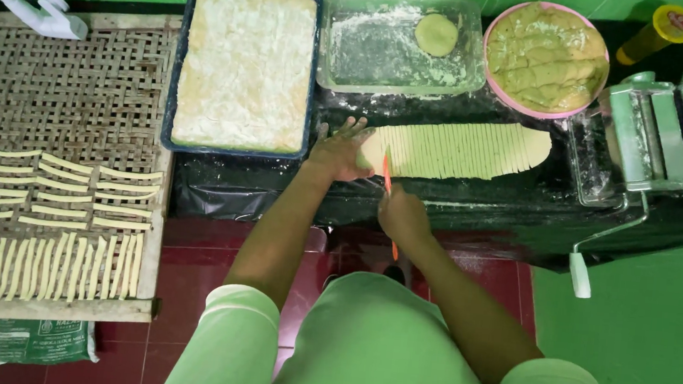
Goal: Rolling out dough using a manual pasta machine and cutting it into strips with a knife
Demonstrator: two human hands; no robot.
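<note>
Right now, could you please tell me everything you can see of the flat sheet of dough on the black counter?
The sheet of dough is pale yellow, long and thin, lying flat on the floured black counter. It is scored crosswise into many narrow strips, rounded at its right end. The left hand presses on its left end, and the right hand holds an orange-handled knife whose blade meets the dough there.

I see one package: a flat green printed bag point(39, 342) on the red floor at bottom left, partly under the woven tray's edge. Top right, a yellow cylindrical container point(655, 34) with a red round label on its cap. No screens or signs.
</note>
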